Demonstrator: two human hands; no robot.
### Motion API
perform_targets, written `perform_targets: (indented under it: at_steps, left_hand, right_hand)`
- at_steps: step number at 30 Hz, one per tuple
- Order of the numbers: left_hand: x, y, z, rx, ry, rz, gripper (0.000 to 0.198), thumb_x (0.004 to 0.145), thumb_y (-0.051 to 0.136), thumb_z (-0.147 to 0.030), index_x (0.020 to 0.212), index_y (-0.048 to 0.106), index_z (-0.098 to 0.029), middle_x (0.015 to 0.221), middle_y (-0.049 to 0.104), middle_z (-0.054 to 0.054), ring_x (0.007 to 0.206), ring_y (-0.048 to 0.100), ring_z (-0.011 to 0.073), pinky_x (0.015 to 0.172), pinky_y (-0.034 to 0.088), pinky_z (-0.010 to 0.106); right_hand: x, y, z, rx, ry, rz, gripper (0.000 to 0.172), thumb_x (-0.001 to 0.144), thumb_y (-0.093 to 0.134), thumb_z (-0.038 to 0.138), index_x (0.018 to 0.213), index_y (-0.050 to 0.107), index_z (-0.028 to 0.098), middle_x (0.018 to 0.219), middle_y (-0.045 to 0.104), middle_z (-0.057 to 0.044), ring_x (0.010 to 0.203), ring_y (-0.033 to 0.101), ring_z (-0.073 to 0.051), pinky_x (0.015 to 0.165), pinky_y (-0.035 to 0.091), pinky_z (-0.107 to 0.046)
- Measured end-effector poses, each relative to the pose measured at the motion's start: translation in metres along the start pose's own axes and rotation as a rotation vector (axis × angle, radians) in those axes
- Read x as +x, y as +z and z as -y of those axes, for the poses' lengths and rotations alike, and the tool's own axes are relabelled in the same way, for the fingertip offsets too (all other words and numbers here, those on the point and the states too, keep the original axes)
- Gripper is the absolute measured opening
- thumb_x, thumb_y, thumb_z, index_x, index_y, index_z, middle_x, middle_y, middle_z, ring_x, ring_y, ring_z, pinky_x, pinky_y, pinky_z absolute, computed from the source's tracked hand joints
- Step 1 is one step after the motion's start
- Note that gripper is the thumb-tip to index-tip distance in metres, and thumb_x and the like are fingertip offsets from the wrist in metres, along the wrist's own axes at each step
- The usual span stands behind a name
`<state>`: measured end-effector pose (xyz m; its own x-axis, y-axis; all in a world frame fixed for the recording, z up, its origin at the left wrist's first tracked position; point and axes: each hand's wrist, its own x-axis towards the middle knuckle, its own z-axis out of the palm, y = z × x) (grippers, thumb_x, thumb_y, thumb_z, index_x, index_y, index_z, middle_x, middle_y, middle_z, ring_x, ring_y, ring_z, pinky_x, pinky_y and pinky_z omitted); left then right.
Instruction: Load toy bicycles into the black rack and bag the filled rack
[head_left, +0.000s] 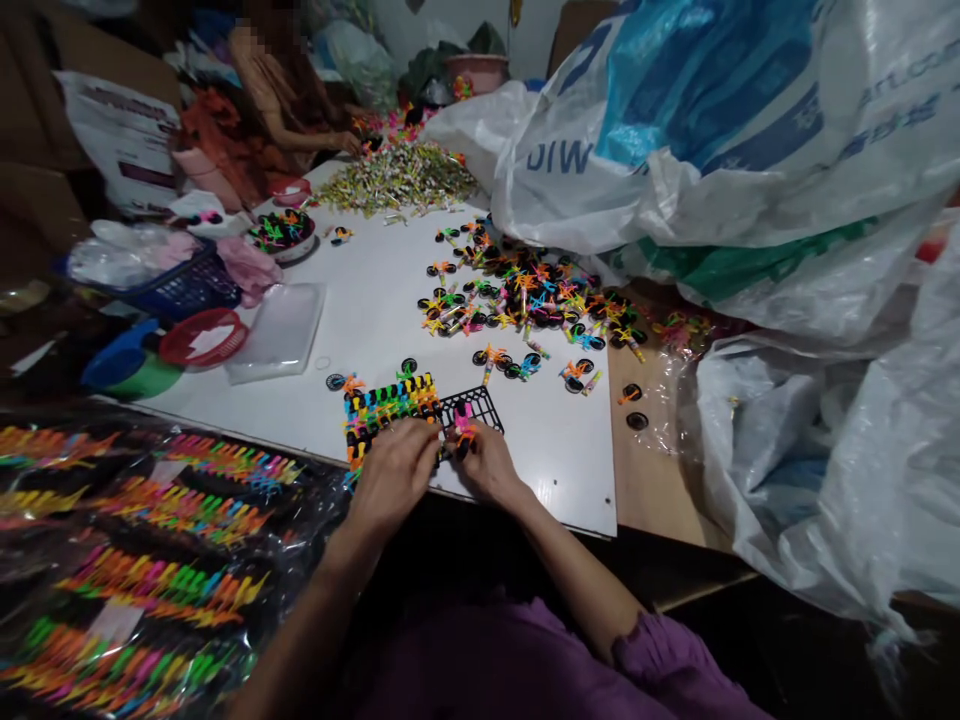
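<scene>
Bagged toys blurred and cut off at left, hold of left fingers indistinct

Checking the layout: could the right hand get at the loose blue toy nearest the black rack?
Probably yes: mostly white tabletop lies between the right hand and the blue toy, though that hand seems busy with a pink-and-orange piece.

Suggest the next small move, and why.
I'd probably seat the pink-and-orange toy bike into the black grid tray: the right hand holds it at the tray, the left hand is close by, and bare grid shows beside packed rows.
</scene>
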<state>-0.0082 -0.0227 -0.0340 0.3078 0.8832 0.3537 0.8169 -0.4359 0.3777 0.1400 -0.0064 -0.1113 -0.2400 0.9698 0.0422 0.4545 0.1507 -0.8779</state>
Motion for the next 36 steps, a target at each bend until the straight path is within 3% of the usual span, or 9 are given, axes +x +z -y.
perform_targets:
  at_steps: [6,12,17,22,26,29,31,36]
  left_hand:
    - [-0.019,0.026,-0.008,0.011,0.019,-0.015,0.023,0.089,0.045,-0.027,0.105,0.057,-0.016,0.096,0.063,0.007,0.091,0.057,0.0207,0.083,0.045,0.036]
    - [-0.015,0.032,-0.012,0.102,0.044,-0.085,0.023,0.09,0.044,-0.028,0.1,0.06,-0.015,0.088,0.065,0.007,0.083,0.058,0.0188,0.081,0.044,0.034]
    - [-0.016,0.034,-0.007,0.146,0.097,-0.1,0.023,0.091,0.041,-0.023,0.094,0.063,-0.016,0.083,0.065,0.005,0.08,0.058,0.0172,0.079,0.044,0.032]
    - [-0.031,0.031,0.001,0.183,0.219,-0.098,0.019,0.09,0.044,-0.021,0.098,0.061,-0.017,0.091,0.066,0.005,0.086,0.059,0.0176,0.083,0.042,0.032]
    - [-0.03,0.016,-0.002,0.235,0.28,-0.114,0.017,0.088,0.046,-0.018,0.094,0.062,-0.02,0.093,0.066,0.003,0.088,0.059,0.0194,0.082,0.04,0.035]
    - [-0.008,0.001,-0.003,0.224,0.201,-0.175,0.018,0.088,0.047,-0.023,0.101,0.06,-0.02,0.098,0.065,0.006,0.093,0.057,0.0219,0.083,0.04,0.038]
    - [0.011,-0.002,0.002,0.206,0.101,-0.162,0.022,0.089,0.046,-0.029,0.104,0.058,-0.018,0.099,0.064,0.008,0.093,0.057,0.022,0.082,0.041,0.038]
    - [0.034,0.015,0.022,0.177,0.058,0.076,0.023,0.09,0.04,-0.028,0.087,0.06,-0.017,0.084,0.061,0.005,0.079,0.056,0.0198,0.075,0.043,0.035]
  right_hand:
    - [-0.005,-0.004,0.0,-0.347,-0.083,0.098,0.023,0.075,0.042,0.008,0.093,0.053,0.017,0.093,0.053,-0.005,0.081,0.05,-0.016,0.069,0.04,-0.023]
    - [0.001,-0.006,-0.002,-0.476,-0.165,0.177,0.017,0.082,0.042,0.015,0.096,0.052,0.016,0.091,0.052,-0.006,0.081,0.049,-0.017,0.071,0.04,-0.025]
    - [-0.001,-0.005,0.001,-0.505,-0.19,0.184,0.016,0.087,0.042,0.021,0.096,0.053,0.014,0.091,0.054,-0.007,0.08,0.05,-0.017,0.07,0.039,-0.026]
    - [0.015,-0.041,0.0,-0.35,-0.219,0.347,0.014,0.086,0.048,0.02,0.096,0.057,0.017,0.086,0.06,-0.002,0.077,0.054,-0.014,0.068,0.039,-0.021]
    - [0.069,-0.069,0.001,-0.575,-0.044,0.103,0.02,0.087,0.048,0.023,0.104,0.057,0.018,0.098,0.061,-0.007,0.089,0.057,-0.018,0.074,0.04,-0.026]
    - [0.1,-0.065,-0.001,-0.801,0.077,0.058,0.02,0.087,0.049,0.025,0.103,0.057,0.016,0.099,0.06,-0.012,0.09,0.057,-0.022,0.071,0.041,-0.029]
    - [0.105,-0.057,-0.005,-0.87,0.081,0.074,0.019,0.087,0.048,0.024,0.102,0.057,0.016,0.098,0.06,-0.013,0.09,0.057,-0.023,0.07,0.041,-0.029]
    - [0.082,-0.061,-0.02,-0.777,0.124,-0.019,0.019,0.091,0.04,0.023,0.101,0.055,0.017,0.095,0.06,-0.01,0.084,0.056,-0.019,0.067,0.037,-0.027]
